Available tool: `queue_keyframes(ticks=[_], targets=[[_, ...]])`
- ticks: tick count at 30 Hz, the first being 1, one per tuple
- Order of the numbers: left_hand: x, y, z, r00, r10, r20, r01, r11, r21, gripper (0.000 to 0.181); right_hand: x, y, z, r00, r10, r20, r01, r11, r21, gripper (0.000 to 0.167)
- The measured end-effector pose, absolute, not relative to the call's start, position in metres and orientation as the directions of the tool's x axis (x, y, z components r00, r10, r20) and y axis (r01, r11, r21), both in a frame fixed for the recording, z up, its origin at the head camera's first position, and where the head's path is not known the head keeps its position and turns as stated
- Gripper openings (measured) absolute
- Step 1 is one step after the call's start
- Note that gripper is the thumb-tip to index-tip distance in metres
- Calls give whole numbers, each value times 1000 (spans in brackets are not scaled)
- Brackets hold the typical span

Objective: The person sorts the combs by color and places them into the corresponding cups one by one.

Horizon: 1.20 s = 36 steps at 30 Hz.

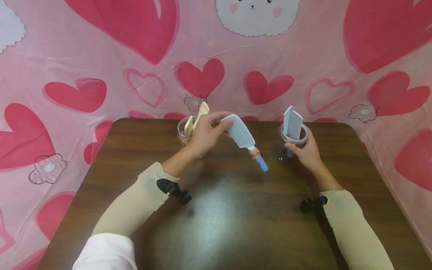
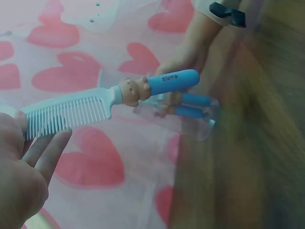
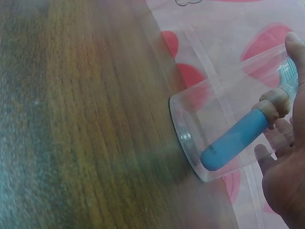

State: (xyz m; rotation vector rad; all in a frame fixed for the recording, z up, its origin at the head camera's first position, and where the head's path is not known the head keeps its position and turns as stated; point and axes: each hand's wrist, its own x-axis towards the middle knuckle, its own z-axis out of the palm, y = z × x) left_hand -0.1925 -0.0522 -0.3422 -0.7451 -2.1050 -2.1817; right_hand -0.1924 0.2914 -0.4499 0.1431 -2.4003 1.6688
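Observation:
My left hand (image 1: 205,132) pinches a light blue comb (image 1: 241,133) by its toothed end. The comb hangs in the air, its blue handle (image 2: 174,82) with a small brown bear-like figure pointing away from the fingers. My right hand (image 1: 311,152) grips a clear jar (image 3: 186,129) round its side, near the rim. Inside that jar stand two light blue combs (image 1: 295,125), toothed ends up and blue handles (image 3: 236,140) down. Behind my left hand, a second clear jar (image 1: 181,127) holds cream-coloured items (image 1: 188,129), partly hidden by the hand.
Both jars are near the far edge of a dark brown wooden table (image 1: 209,225). A pink cloth (image 1: 233,56) printed with red hearts hangs behind and beside it. Black wrist cameras (image 1: 173,190) are strapped over both beige sleeves.

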Motion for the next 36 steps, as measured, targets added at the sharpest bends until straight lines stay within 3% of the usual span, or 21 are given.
queue_keyframes(ticks=[19, 36], targets=[[-211, -14, -288, -851, 175, 495, 482, -112, 869, 24, -192, 292, -452, -963, 29, 268, -247, 300, -921, 81], [-231, 22, -290, -850, 196, 490, 480, -100, 872, 24, -193, 293, -453, -967, 46, 251, -221, 345, -912, 80]])
